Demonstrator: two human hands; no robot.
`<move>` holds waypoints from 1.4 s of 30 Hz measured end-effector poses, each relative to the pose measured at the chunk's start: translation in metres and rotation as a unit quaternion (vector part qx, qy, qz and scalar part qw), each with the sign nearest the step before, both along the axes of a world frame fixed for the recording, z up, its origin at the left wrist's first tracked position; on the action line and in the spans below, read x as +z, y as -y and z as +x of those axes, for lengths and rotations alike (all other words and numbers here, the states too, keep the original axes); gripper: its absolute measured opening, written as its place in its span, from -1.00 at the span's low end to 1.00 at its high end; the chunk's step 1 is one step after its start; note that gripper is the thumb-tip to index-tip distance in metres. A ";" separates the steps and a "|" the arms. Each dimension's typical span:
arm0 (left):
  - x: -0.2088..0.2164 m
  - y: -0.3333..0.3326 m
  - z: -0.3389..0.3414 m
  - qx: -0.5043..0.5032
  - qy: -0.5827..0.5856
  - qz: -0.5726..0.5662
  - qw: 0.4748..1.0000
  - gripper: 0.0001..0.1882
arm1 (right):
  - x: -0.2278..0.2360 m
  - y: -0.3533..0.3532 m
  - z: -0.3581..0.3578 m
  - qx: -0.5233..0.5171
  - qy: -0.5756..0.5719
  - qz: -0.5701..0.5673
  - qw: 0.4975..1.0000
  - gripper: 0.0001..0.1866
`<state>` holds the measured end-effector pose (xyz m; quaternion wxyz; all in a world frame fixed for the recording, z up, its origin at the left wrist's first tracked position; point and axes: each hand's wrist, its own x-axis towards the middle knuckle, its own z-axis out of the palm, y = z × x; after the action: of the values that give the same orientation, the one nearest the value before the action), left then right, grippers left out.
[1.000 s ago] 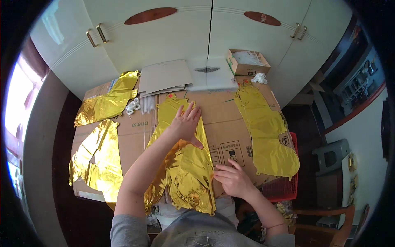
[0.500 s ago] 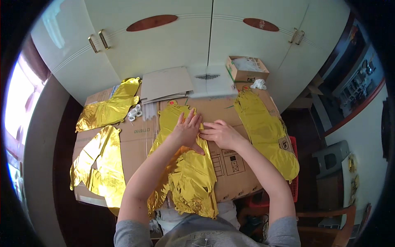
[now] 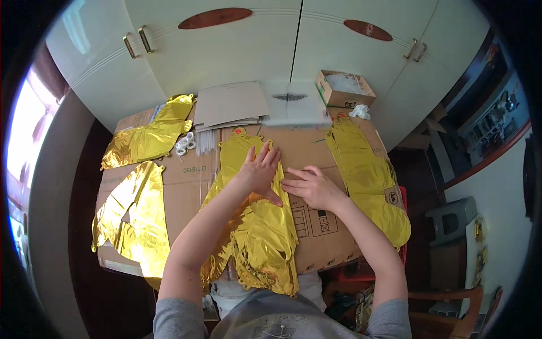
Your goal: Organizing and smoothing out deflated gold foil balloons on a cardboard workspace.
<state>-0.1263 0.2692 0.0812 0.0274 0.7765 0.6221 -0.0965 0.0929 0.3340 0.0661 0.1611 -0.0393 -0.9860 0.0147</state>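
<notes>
A long flat gold foil balloon [image 3: 257, 237] lies down the middle of a flattened brown cardboard sheet [image 3: 316, 226]. My left hand [image 3: 259, 169] rests flat on its upper part, fingers spread. My right hand [image 3: 310, 185] lies just beside it on the cardboard, fingertips at the balloon's right edge; whether they pinch the foil is unclear. Neither hand lifts anything.
More gold foil balloons lie at the right [image 3: 370, 181], at the upper left [image 3: 148, 138] and at the lower left [image 3: 132, 217]. Grey card sheets [image 3: 231, 104], a bundle of white sticks [image 3: 186, 142] and an open small box [image 3: 344, 89] sit at the back. White cupboard doors [image 3: 237, 51] stand behind.
My right hand has moved from the near lower edge of the balloon up to beside my left hand. My left hand has stayed on the balloon's upper part.
</notes>
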 end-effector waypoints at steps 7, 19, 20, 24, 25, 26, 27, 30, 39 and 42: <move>-0.002 -0.001 -0.001 0.006 0.012 -0.002 1.000 0.56 | 0.012 0.012 0.007 0.028 0.016 0.020 0.999 -0.65; -0.005 0.001 -0.001 -0.003 0.010 0.025 1.000 0.54 | 0.011 0.046 0.032 0.035 0.021 0.029 0.999 -0.69; -0.005 0.001 -0.001 -0.001 0.009 0.022 1.000 0.54 | 0.011 0.049 0.033 0.036 0.022 0.026 0.999 -0.68; -0.002 -0.001 0.001 0.002 0.000 0.009 1.000 0.56 | 0.009 0.060 0.039 0.029 0.018 0.002 0.999 -0.68; -0.001 -0.001 0.001 0.003 -0.004 0.005 1.000 0.56 | 0.008 0.062 0.040 0.028 0.015 -0.001 0.999 -0.68; -0.002 -0.001 0.001 0.003 -0.005 0.005 1.000 0.56 | 0.008 0.064 0.042 0.027 0.012 -0.004 1.000 -0.67; -0.003 -0.001 0.000 0.003 -0.004 0.007 1.000 0.56 | 0.009 0.066 0.042 0.024 0.016 -0.003 1.000 -0.67; -0.003 0.000 0.000 0.003 -0.005 0.007 1.000 0.56 | 0.011 0.072 0.043 0.018 0.024 0.001 1.000 -0.66; -0.001 0.000 0.001 0.009 0.004 0.001 1.000 0.56 | 0.013 0.082 0.052 0.035 0.024 0.012 0.999 -0.67; -0.001 0.001 0.000 0.012 0.011 0.000 1.000 0.56 | 0.015 0.086 0.058 0.041 0.026 0.008 0.999 -0.68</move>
<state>-0.1259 0.2686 0.0805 0.0355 0.7703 0.6308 -0.0870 0.1505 0.2475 0.0812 0.1348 0.0019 -0.9908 0.0127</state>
